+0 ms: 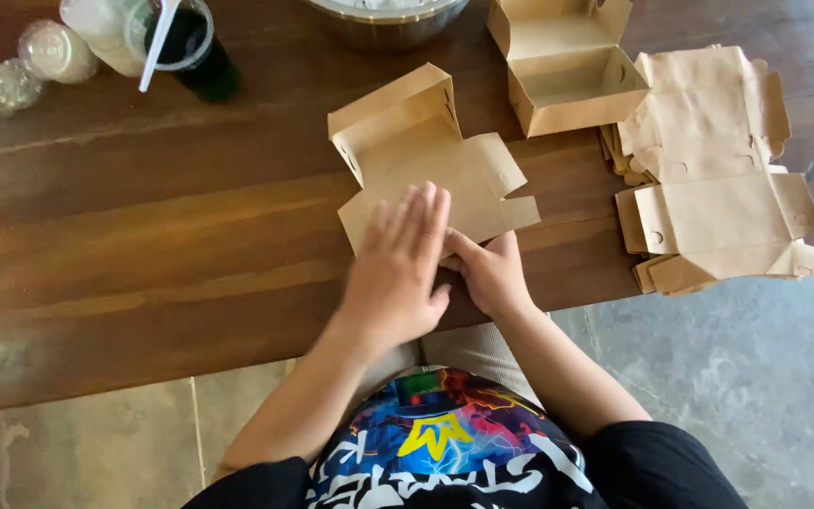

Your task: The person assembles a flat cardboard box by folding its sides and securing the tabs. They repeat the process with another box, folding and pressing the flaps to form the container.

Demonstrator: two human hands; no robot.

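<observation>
A half-folded brown cardboard box (426, 155) on the dark wooden worktop (143, 245), near its front edge and about midway along. Back wall and one side already upright at the far end; near flaps flat and spread toward the body. Plain brown all over, small round cut-outs on the flaps, no label visible.

Left hand (398, 269) flat on the near part of the box, fingers straight and close together, palm down, pressing and gripping nothing. Right hand (490, 273) just beside it and touching it, at the near right corner of the box, thumb out toward the left hand, fingers curled under or against a flap; whether pinching the flap cannot be told.

Beyond the box to the right, a finished box (567, 71) of the same brown card, standing open with lid tipped back. Further right, at the end of the worktop, a loose stack of flat unfolded boxes (713, 170), fanned out, lowest ones overhanging the edge.

At the far edge, above the half-folded box, rim of a metal bowl (388, 24). In the far left corner, a clear plastic cup of dark drink (195, 47) with a white straw (157, 42), and beside it two clear domed lids (30, 66).

Grey concrete floor (737, 377) below.
</observation>
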